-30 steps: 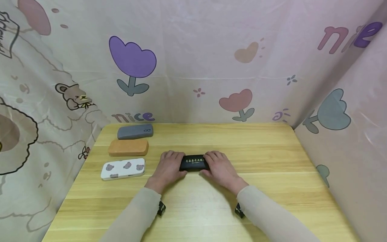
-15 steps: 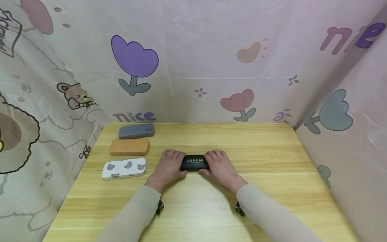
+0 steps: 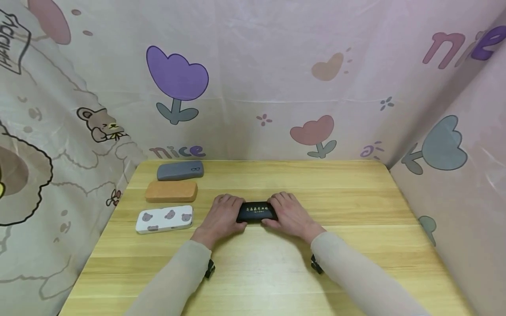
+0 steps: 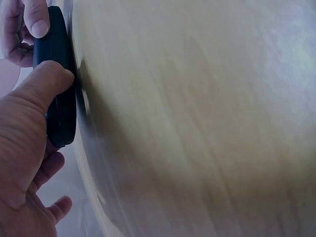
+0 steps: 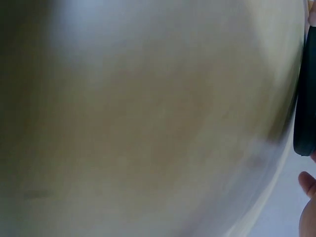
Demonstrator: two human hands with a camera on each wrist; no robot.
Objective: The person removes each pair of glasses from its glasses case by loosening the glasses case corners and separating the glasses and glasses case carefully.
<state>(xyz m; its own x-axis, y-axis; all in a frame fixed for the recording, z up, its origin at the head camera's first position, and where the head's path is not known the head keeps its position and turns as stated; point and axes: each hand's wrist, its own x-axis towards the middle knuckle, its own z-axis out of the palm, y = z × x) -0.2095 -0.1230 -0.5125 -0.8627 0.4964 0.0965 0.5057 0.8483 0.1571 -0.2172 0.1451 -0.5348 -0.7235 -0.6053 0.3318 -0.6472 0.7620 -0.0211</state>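
Note:
A black glasses case (image 3: 257,211) with gold lettering lies on the wooden table between the two hands. Its left end is gripped by the left hand (image 3: 224,217), fingers over the far side and thumb at the near edge. On the other end, the right hand (image 3: 290,216) holds it the same way. In the left wrist view, the left hand's thumb (image 4: 54,79) presses the case's dark side (image 4: 61,111), and the other hand's thumb (image 4: 37,22) touches it farther up. Only part of the case (image 5: 306,98) and a fingertip (image 5: 307,183) show in the right wrist view.
To the left stand three more cases in a column: a grey one (image 3: 179,170) at the back, an orange-brown one (image 3: 171,192), and a white one with bear prints (image 3: 164,219). A printed curtain (image 3: 245,87) hangs behind the table (image 3: 340,180) and along both sides.
The head view has shifted very slightly. Both hands keep their hold on the black glasses case, and the three cases on the left stay in place.

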